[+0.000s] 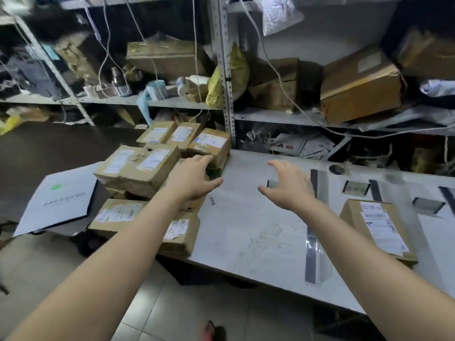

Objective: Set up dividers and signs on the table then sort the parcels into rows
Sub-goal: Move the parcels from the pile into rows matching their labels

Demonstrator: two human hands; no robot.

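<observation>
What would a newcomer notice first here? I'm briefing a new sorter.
The pile of brown parcels at the table's left end, with both bare hands reaching out: left hand over the pile, right hand open above the table. One parcel lies alone between dark divider strips at right.

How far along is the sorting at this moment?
Done: divider strips and small signs sit on the table, and one parcel lies in a row. In hand: nothing; the left hand and right hand, both open, reach toward the pile of parcels. Left: nearly the whole pile.
</observation>
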